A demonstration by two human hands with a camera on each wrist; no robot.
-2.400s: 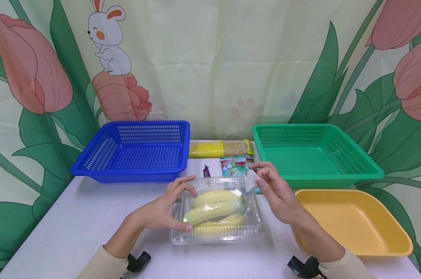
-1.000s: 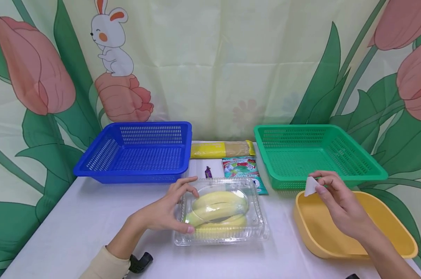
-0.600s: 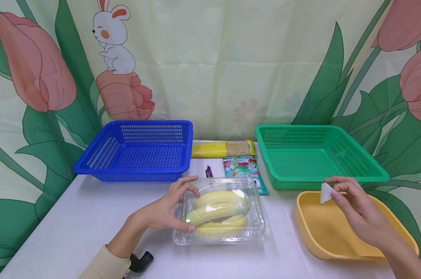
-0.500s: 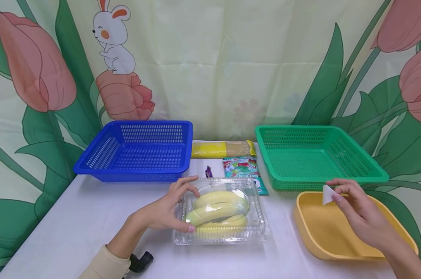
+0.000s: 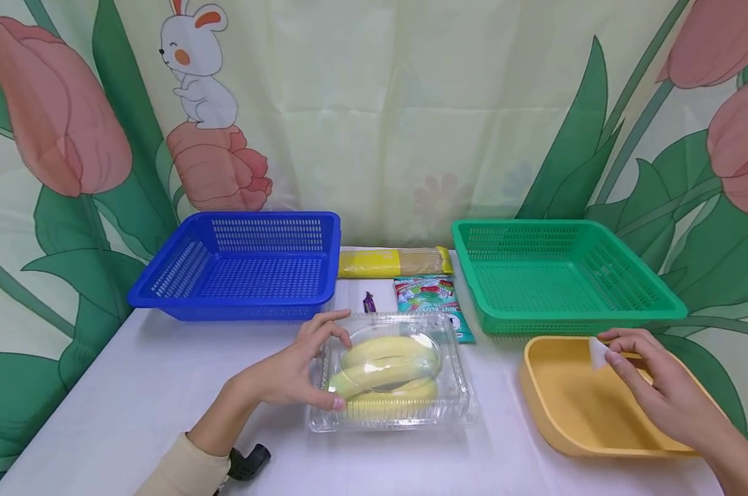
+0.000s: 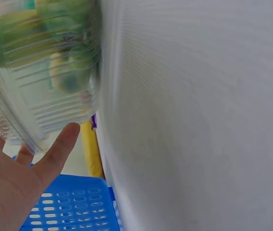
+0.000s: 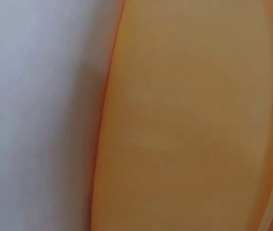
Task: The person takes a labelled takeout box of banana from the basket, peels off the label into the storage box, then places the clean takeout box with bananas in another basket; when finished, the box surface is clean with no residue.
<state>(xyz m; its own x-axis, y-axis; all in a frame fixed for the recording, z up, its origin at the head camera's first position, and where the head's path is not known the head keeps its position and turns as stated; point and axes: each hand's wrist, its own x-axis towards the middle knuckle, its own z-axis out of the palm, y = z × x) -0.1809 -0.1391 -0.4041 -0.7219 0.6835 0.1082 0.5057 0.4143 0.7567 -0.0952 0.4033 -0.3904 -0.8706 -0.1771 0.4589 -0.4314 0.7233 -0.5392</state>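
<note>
A clear plastic clamshell box [image 5: 457, 386] with yellow bananas [image 5: 386, 375] inside sits at the middle of the table. My left hand [image 5: 290, 368] holds the box at its left side, thumb on the front edge and fingers toward the back. The left wrist view shows that hand [image 6: 11, 187] against the ribbed wall of the box [image 6: 54, 108]. Over the yellow basin [image 5: 566, 441], my right hand [image 5: 665, 389] pinches a small white piece [image 5: 598, 353], like a paper label, between thumb and fingers. In the right wrist view only the basin's side [image 7: 189, 115] and the tablecloth appear.
A blue basket [image 5: 256, 303] stands at the back left and a green basket [image 5: 572, 324] at the back right. Between them lie a yellow noodle-like packet [image 5: 374, 264], a teal candy bag [image 5: 423, 293] and a small purple wrapped sweet [image 5: 369, 303]. A printed curtain [image 5: 380, 138] hangs behind.
My right hand has moved right with the white piece, from the box's back right corner to over the yellow basin. My left hand has stayed on the box.
</note>
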